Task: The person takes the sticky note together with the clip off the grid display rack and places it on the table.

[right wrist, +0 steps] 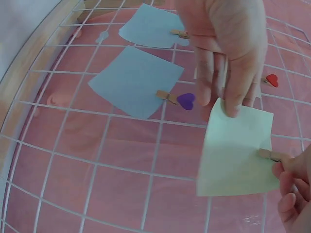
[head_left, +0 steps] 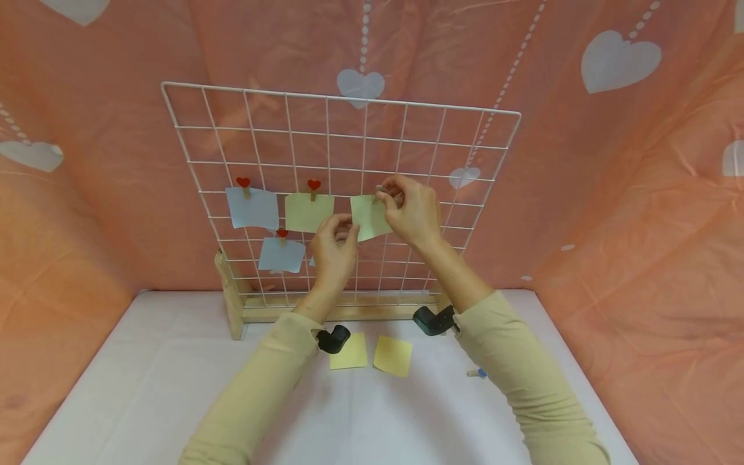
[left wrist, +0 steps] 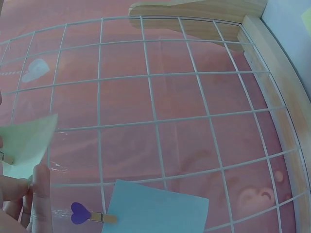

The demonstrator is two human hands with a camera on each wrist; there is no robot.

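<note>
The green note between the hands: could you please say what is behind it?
Behind the green note, the white wire grid and the orange backdrop show past its edges; the part it covers cannot be seen.

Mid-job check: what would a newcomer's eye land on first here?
Probably the pale green note at the white wire grid, its lower corner pinched by the left hand while the right hand pinches a wooden clip at its top edge. Next, the red heart clips left of it on the grid, then two yellow notes on the table below.

White table [head_left: 145, 381]: 2 yellow notes [head_left: 392, 356], 1 clip [head_left: 473, 374], stand [head_left: 383, 313].
</note>
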